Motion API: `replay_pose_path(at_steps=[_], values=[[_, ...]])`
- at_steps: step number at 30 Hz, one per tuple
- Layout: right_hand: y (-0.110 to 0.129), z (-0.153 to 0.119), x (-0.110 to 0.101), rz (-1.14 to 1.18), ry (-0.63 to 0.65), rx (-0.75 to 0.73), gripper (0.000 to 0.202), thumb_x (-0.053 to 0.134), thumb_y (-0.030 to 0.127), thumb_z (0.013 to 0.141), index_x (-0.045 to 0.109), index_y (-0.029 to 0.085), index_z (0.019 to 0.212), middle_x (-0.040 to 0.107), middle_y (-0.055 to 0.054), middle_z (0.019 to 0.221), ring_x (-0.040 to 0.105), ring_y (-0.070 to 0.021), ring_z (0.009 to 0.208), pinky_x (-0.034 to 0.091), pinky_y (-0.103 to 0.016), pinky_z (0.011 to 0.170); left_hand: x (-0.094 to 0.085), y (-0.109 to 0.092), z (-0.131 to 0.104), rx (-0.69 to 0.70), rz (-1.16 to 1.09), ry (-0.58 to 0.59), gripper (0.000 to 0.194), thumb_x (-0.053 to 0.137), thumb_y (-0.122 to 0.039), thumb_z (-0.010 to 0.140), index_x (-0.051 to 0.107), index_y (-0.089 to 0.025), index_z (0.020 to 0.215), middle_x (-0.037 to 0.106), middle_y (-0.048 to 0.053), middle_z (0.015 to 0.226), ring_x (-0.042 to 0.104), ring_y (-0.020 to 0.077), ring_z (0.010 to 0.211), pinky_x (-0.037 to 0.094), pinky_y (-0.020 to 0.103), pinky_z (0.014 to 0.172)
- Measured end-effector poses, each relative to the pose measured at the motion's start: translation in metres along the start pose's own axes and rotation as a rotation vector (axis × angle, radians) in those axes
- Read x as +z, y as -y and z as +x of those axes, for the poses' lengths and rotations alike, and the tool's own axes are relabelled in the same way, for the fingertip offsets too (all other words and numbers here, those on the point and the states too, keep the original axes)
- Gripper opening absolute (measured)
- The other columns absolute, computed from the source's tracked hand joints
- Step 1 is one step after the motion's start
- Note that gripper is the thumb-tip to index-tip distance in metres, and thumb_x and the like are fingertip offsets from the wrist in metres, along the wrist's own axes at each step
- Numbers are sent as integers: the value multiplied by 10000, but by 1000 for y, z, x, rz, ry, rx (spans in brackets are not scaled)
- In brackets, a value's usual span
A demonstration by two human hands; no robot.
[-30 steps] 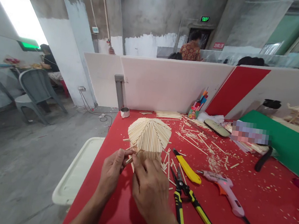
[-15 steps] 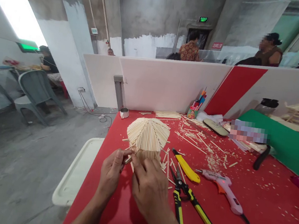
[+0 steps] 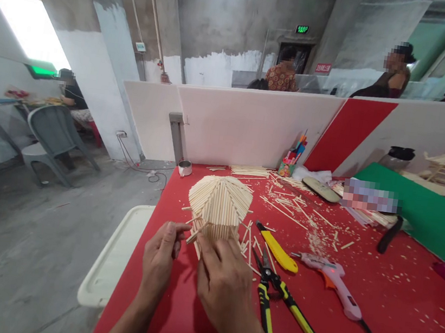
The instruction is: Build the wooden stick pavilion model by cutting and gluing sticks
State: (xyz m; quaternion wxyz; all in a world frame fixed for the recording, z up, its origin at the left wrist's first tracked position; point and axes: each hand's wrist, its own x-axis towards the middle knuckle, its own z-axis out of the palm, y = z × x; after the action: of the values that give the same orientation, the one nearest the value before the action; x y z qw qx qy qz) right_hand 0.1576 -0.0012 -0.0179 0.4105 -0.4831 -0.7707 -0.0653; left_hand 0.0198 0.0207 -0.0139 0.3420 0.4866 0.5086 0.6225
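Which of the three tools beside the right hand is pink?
The glue gun, farthest of the three from the right hand. It alone is pink: the cutter is mostly yellow, the shears black and yellow.

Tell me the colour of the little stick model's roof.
The roof is pale straw-yellow; it shows best in the head view.

Left hand slightly farther from the stick model than before

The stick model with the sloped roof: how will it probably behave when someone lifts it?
The stick model is probably light, being built from thin sticks. Its roof seems fairly stiff, with sticks packed side by side, but the thin jutting ends might snap.
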Motion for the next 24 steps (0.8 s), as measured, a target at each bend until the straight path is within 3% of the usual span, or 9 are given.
replay_pose_path(at_steps=[3,7,13,17,22,24], values=[[-3,-6,-1,41,-46,12,327,449,166,892,620,171,1170,571,-54,782,528,-208,795,454,-354,742,1,1,1,14,-74,10,321,505,-436,902,650,-169,798,556,-16,625,378,81,475,299,210,443],[-6,-11,-4,67,-76,29,336,452,129,878,609,184,1169,579,-54,806,538,-200,795,464,-335,717,5,1,0,26,-245,32,285,490,-420,913,576,-176,793,674,46,939,398,59,457,289,214,418],[-5,-16,-3,58,-90,90,274,480,175,900,628,206,1129,593,-52,854,559,-189,824,471,-333,766,5,5,-3,6,-285,57,311,457,-447,919,568,-170,829,683,66,923,399,61,444,231,214,389],[-2,-17,-1,49,-118,106,245,481,196,912,658,201,1082,595,-57,852,569,-169,796,482,-302,737,4,12,-3,15,-267,92,344,448,-454,920,618,-157,889,634,22,682,388,82,449,247,211,399],[2,-14,-3,-16,-154,67,236,503,180,900,676,185,1060,602,-56,838,583,-158,784,490,-288,723,4,23,-11,-18,-325,85,323,478,-463,903,609,-171,945,691,85,940,437,80,459,300,220,406],[3,-12,-4,-54,-177,55,223,522,185,893,681,183,1048,612,-57,847,593,-159,801,492,-286,736,3,26,-14,-22,-330,68,311,485,-452,903,616,-174,955,688,69,884,439,84,460,314,222,413]])
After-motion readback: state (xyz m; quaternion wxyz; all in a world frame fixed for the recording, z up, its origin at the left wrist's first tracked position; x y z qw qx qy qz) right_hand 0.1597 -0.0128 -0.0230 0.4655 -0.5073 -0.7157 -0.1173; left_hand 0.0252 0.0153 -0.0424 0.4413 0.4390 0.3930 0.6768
